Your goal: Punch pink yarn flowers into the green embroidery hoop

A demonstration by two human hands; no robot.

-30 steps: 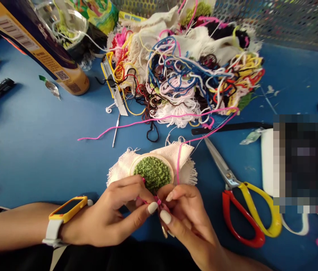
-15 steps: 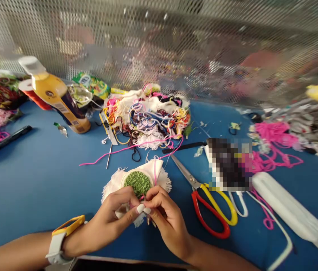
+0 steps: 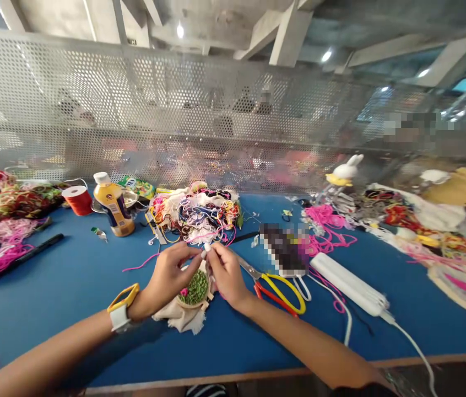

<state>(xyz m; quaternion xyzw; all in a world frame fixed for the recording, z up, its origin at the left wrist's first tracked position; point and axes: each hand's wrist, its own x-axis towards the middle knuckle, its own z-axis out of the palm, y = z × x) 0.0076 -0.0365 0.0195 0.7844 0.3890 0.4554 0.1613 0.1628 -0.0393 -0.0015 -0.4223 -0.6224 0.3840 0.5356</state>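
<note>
My left hand (image 3: 173, 273) and my right hand (image 3: 228, 275) meet above an embroidery hoop (image 3: 195, 288), fingertips pinched together. Whatever is between the fingertips is too small to make out. Cream cloth (image 3: 181, 315) with frayed edges is stretched in the hoop, its middle filled with green looped stitches and a small pink spot at the left. My hands partly cover the hoop's upper edge. A pink thread (image 3: 140, 266) trails on the table left of my hands. Scissors (image 3: 272, 289) with red and yellow handles lie just right of my right hand.
A heap of mixed yarn (image 3: 202, 215) lies ahead, with a juice bottle (image 3: 113, 207) and red thread spool (image 3: 76, 199) to its left. Rightward are pink yarn (image 3: 328, 218), a white power strip (image 3: 348, 284) and its cable. A perforated metal screen (image 3: 216, 116) borders the back.
Both hands have lifted off the hoop's lower edge to above it, still pinched together. The hoop looks turned, and a pink spot now shows in the green. The view has tilted up.
</note>
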